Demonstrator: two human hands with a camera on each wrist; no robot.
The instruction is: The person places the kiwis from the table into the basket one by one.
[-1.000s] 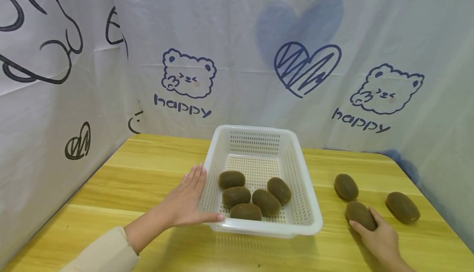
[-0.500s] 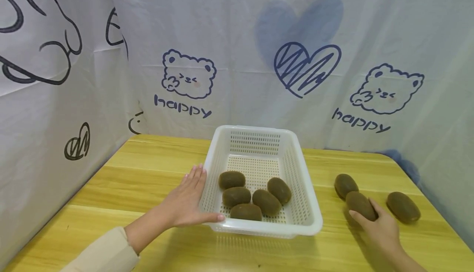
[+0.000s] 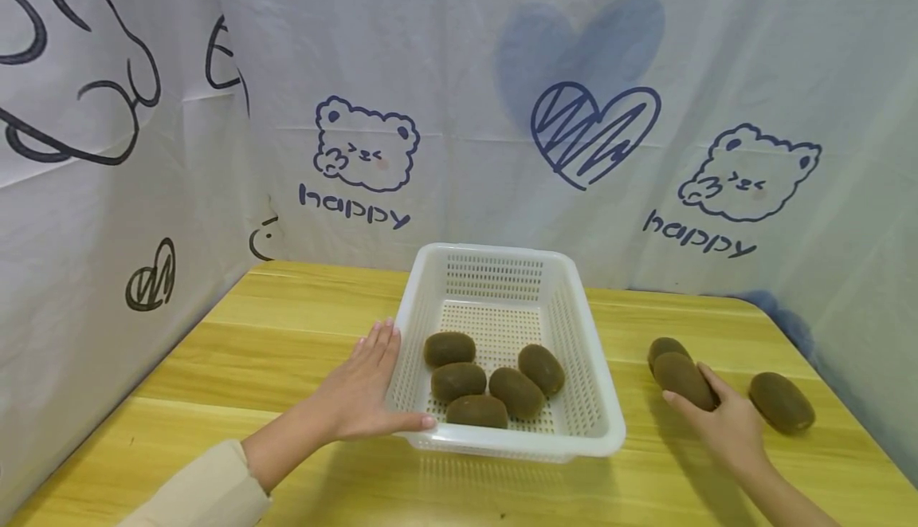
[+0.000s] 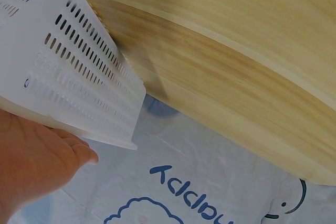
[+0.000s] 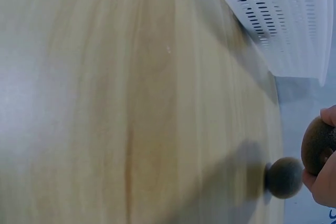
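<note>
Flat hand on the basket, fingers round a kiwi

Left hand (image 3: pixel 358 395) lies flat, fingers straight, against the white basket (image 3: pixel 598 399) holding five kiwis; right hand (image 3: pixel 724 423) curls round a brown, fuzzy oval kiwi (image 3: pixel 681 379) above the table, half hiding another kiwi (image 3: pixel 663 346) behind it.

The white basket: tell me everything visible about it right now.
The white basket is a rectangular tray of what looks like plastic, with slotted walls, a perforated floor and a rolled rim. It sits upright on the wooden table, near the middle. Five brown kiwis lie in its near half. The left hand rests flat against its left wall, thumb along the near rim.
</note>
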